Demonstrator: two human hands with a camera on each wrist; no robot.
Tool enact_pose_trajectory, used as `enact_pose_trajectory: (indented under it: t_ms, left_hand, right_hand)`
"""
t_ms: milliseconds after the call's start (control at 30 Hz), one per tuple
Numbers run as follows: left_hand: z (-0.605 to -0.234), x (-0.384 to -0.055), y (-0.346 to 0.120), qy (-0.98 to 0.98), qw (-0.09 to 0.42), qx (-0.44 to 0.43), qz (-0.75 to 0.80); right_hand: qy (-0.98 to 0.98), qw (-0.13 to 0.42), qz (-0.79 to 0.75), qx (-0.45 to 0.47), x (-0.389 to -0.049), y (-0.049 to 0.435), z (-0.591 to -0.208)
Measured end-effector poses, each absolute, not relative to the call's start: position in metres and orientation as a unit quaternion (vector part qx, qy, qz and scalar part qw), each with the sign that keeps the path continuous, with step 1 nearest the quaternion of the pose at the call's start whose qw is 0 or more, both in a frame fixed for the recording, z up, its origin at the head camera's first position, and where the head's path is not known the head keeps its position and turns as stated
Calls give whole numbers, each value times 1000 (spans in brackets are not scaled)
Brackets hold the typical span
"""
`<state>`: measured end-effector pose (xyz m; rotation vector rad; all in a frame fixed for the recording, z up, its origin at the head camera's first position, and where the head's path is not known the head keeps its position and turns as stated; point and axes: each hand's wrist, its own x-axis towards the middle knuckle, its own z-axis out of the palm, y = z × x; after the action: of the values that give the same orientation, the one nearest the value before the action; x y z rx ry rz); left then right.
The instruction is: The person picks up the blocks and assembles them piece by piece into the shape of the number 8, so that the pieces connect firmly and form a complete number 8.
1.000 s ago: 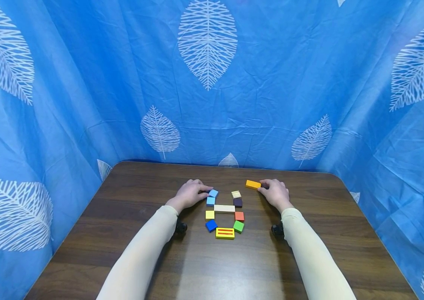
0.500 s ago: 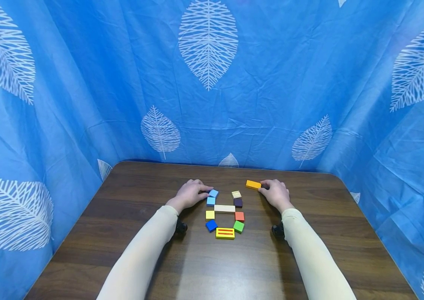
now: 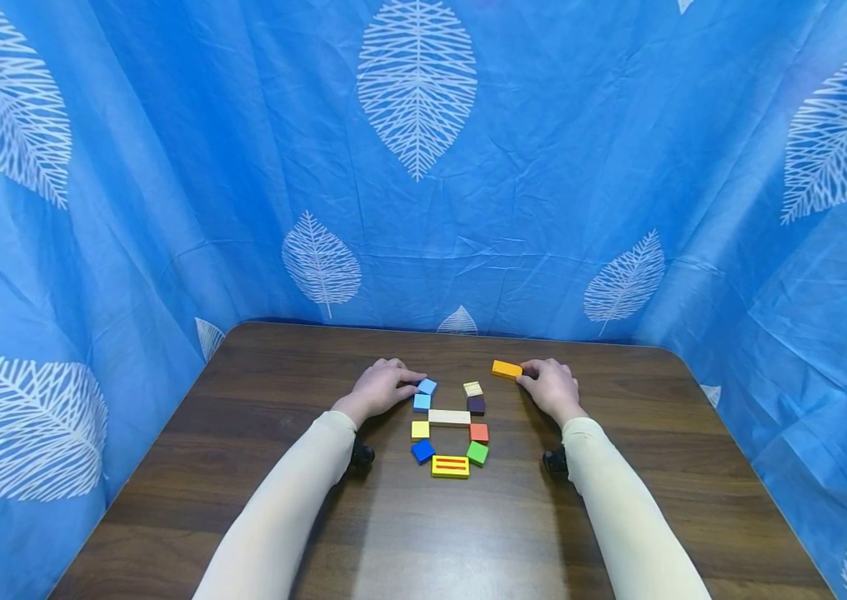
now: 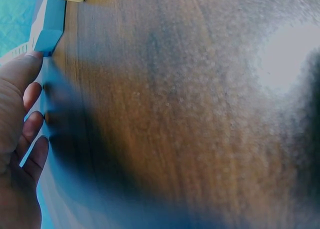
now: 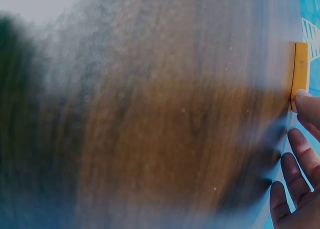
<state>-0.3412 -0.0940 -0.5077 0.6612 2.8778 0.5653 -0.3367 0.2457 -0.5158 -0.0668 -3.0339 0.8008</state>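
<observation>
With thumb and index finger, my left hand (image 3: pixel 378 388) pinches the near-left end of a tilted light blue block (image 3: pixel 427 387); in the left wrist view the thumb tip meets that block's corner. Just below it lies a second light blue block (image 3: pixel 422 403). On the right, an orange block (image 3: pixel 507 369) lies slightly angled, its right end pinched by the thumb and index finger of my right hand (image 3: pixel 549 387). The right wrist view shows the thumb on the end of the orange block (image 5: pixel 300 71), the other fingers loosely bent.
Between the hands, blocks form a figure: striped cream (image 3: pixel 473 389), dark (image 3: pixel 476 406), long cream (image 3: pixel 449 417), yellow (image 3: pixel 420 431), red (image 3: pixel 479 433), blue (image 3: pixel 423 452), green (image 3: pixel 478 453) and red-striped yellow (image 3: pixel 450 467). The brown table (image 3: pixel 281 375) meets a blue leaf-patterned curtain (image 3: pixel 468 275).
</observation>
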Motion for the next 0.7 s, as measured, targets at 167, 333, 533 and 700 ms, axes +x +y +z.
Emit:
enact_pose_trajectory:
  t_ms: [167,333,533,700]
  left_hand:
    - [-508,-342,-94,956,69,220,182]
    - [-508,-342,-95,956,71,219,182]
    - [-508,-343,-95,955,71,224,180]
    - [-510,-343,-95,957,71,222,176]
  right_hand:
    - [-968,5,251,-21,-337,246,-517]
    - [-969,6,247,-20,-336,245,-515]
    - [-970,7,243,-18,-335,244,-515]
    - [-970,7,243,-19,-334,244,-516]
